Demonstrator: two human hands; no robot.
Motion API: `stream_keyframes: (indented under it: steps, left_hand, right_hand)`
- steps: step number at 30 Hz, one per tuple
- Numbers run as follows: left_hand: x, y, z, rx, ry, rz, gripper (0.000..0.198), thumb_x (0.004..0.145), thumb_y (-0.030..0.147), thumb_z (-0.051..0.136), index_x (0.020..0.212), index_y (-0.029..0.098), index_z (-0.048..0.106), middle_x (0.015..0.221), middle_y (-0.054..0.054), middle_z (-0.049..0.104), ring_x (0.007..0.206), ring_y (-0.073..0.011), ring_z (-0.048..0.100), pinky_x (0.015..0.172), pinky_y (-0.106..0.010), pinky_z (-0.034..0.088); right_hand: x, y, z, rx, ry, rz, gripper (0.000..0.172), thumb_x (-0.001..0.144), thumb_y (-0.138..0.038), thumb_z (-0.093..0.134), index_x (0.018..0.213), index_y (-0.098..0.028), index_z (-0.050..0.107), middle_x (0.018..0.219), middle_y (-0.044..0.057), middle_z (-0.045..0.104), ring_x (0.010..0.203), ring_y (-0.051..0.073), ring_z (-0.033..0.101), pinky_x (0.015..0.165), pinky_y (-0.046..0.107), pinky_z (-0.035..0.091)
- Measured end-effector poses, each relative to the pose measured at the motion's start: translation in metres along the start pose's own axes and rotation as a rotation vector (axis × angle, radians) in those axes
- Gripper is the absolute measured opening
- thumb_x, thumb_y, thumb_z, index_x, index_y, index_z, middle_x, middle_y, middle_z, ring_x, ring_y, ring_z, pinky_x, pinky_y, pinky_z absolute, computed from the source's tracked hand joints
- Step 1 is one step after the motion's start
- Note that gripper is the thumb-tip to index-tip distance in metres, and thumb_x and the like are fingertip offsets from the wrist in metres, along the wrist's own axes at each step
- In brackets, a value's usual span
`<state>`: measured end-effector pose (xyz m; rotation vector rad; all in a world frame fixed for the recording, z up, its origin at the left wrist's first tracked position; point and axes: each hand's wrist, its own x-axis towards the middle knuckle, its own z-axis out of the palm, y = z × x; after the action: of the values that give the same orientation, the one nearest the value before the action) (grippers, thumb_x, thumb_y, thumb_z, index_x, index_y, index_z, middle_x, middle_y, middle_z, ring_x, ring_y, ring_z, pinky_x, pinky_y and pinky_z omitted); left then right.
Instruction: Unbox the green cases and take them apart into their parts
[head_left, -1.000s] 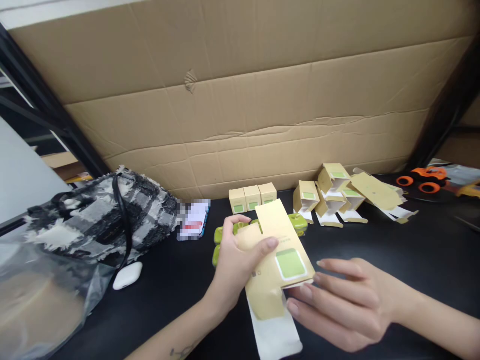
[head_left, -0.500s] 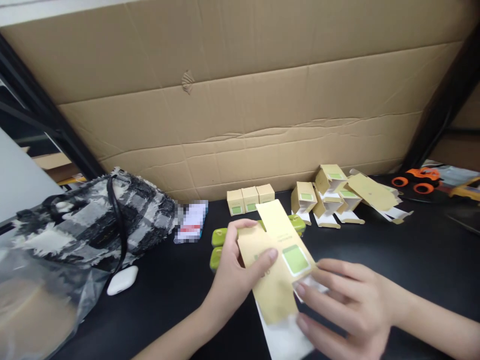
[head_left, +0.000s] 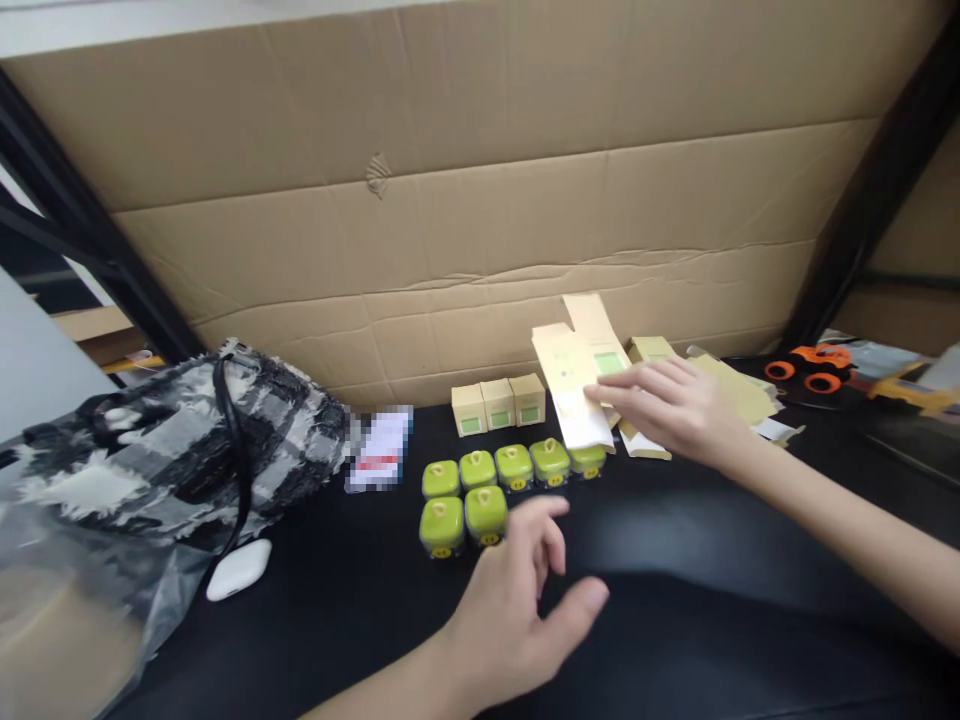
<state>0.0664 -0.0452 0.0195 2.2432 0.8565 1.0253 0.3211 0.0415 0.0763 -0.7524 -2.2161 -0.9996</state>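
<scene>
My right hand (head_left: 671, 405) is stretched out to the back right and holds a flat, unfolded tan carton with a green patch (head_left: 577, 375), over the pile of part-folded cartons (head_left: 731, 395). My left hand (head_left: 517, 600) hovers low over the black table, fingers loosely apart and holding nothing, just in front of several green lidded jars (head_left: 487, 485) set in two rows. Three small closed tan boxes (head_left: 499, 403) stand in a row behind the jars, against the cardboard wall.
A black-and-white woven bag (head_left: 187, 440) and a clear plastic bag (head_left: 52, 600) fill the left side. A white earbud case (head_left: 238, 568) and a blurred card (head_left: 379, 450) lie near them. Orange toy vehicles (head_left: 814, 365) sit at the far right. A cardboard sheet (head_left: 480, 200) backs the table.
My right hand has carried the flat carton from in front of me up to the pile at the back right. My left hand let go of it and dropped lower, uncovering the green jars.
</scene>
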Motion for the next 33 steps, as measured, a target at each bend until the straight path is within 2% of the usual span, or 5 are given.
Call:
stream_keyframes:
  steps: [5,8,16,23,33]
  left_hand:
    - [-0.003,-0.01,0.012,0.467,-0.226,0.451,0.04,0.087,0.055,0.049,0.103,0.018,0.054,0.071,-0.003,0.064,0.059,-0.0176,0.062,0.05,-0.026,0.039]
    - [-0.002,-0.011,0.014,0.563,-0.253,0.549,0.038,0.091,0.051,0.045,0.094,0.016,0.059,0.064,-0.002,0.063,0.053,-0.0156,0.059,0.047,-0.027,0.035]
    - [-0.003,-0.017,0.013,0.509,-0.284,0.508,0.023,0.091,0.037,0.049,0.094,0.016,0.057,0.072,-0.002,0.065,0.057,-0.0139,0.058,0.057,-0.026,0.038]
    - [-0.004,-0.024,0.018,0.531,-0.261,0.525,0.022,0.091,0.036,0.048,0.094,0.017,0.057,0.069,-0.001,0.064,0.056,-0.0137,0.057,0.058,-0.027,0.038]
    - [-0.006,-0.024,0.016,0.533,-0.285,0.513,0.021,0.089,0.036,0.049,0.093,0.017,0.058,0.069,-0.001,0.063,0.056,-0.0138,0.057,0.058,-0.027,0.036]
  right_hand:
    - [-0.002,0.036,0.036,-0.027,-0.229,0.097,0.034,0.096,-0.016,0.035,0.096,-0.019,0.069,0.085,0.008,0.071,0.075,0.02,0.063,0.066,0.032,0.042]
    - [-0.009,0.042,0.047,-0.019,-0.325,0.104,0.032,0.094,-0.017,0.037,0.099,-0.02,0.069,0.086,0.009,0.07,0.078,0.021,0.062,0.069,0.033,0.041]
    - [-0.011,0.045,0.05,-0.004,-0.479,0.158,0.028,0.078,-0.013,0.047,0.094,-0.019,0.07,0.095,0.011,0.068,0.085,0.025,0.062,0.08,0.038,0.04]
    - [0.011,0.036,0.048,-0.009,-0.48,0.299,0.027,0.087,-0.023,0.043,0.081,-0.015,0.068,0.081,0.013,0.067,0.081,0.027,0.062,0.082,0.044,0.039]
    - [0.069,0.016,0.117,0.34,-0.631,0.258,0.031,0.092,-0.034,0.057,0.118,-0.017,0.056,0.117,0.008,0.06,0.097,0.021,0.062,0.082,0.042,0.052]
